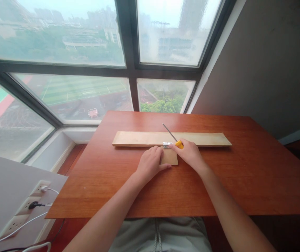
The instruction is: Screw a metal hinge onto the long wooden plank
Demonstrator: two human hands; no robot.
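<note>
A small square wooden board (170,158) lies flat in the middle of the table. My left hand (150,161) grips its left side, with the thumb along the near edge. Behind it a long pale wooden plank (139,138) lies crosswise. A silver metal hinge (167,143) with holes sits where the board and plank meet. My right hand (190,154) is closed around a screwdriver (170,133) with a yellow handle, its shaft pointing up and away to the left. The fingertips of that hand touch the hinge. Any screws are too small to make out.
The reddish-brown wooden table (92,189) ends just in front of my lap. Dark-framed windows (131,70) stand beyond its far edge. At the lower left are wall sockets (27,206) with plugs and white cables.
</note>
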